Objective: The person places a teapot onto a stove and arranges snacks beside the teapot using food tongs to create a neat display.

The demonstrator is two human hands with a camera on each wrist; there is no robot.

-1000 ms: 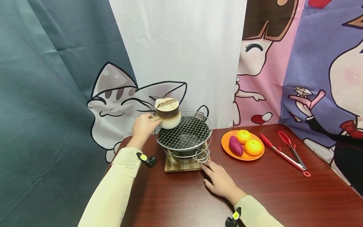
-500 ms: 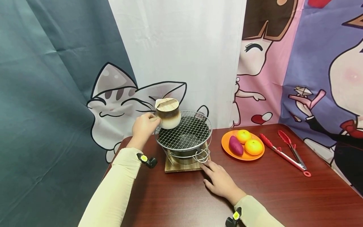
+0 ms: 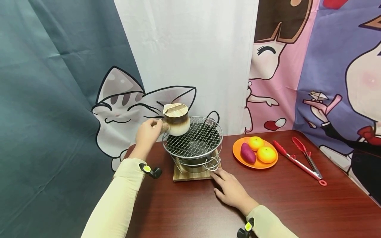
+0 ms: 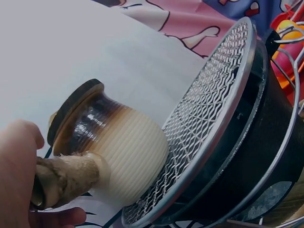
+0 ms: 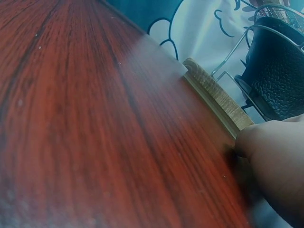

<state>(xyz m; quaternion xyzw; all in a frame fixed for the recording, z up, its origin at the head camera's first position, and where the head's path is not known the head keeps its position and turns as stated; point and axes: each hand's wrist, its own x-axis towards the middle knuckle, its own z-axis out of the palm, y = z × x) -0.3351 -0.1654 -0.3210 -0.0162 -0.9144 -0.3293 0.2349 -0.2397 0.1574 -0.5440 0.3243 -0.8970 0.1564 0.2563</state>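
Note:
A cream-and-brown side-handled teapot (image 3: 178,127) with a wooden lid (image 3: 175,110) stands upright at the left of a round wire grill mesh (image 3: 197,138). My left hand (image 3: 148,134) is at the end of the handle. In the left wrist view, thumb and fingers spread loosely about the handle (image 4: 71,178), without gripping it. The mesh covers a black grill pot (image 4: 266,118) in a wire stand. Beneath is a wooden board (image 3: 191,175); the fingers of my right hand (image 3: 232,191) rest relaxed at its front right corner.
Right of the grill, an orange plate (image 3: 260,167) carries a purple sweet potato (image 3: 248,152) and two oranges (image 3: 266,154). Red-tipped tongs (image 3: 305,165) lie further right on the brown table (image 3: 190,211). A printed curtain (image 3: 205,59) hangs close behind.
My left hand has loosened from the teapot's handle and drawn back slightly to the left. The teapot stays put on the mesh. My right hand has not moved.

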